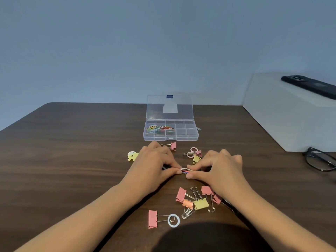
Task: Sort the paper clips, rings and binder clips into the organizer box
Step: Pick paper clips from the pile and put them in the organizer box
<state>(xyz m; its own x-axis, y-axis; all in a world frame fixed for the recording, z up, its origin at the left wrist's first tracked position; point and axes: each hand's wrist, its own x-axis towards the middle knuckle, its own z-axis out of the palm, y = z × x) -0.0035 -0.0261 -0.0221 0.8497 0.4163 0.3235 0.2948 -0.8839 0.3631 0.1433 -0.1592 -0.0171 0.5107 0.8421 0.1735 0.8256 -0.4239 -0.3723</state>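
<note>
A: Status: left hand (154,164), right hand (220,168) — each grip pinches the paper clips (185,171), on the surface (91,160) near the organizer box (171,138).
B: Light, slick wire; likely tangles — take the bunch by its ends.

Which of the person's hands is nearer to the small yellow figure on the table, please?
Left. The left hand lies just right of the yellow figure, close beside it; the right hand is farther right, beyond the left hand.
</note>
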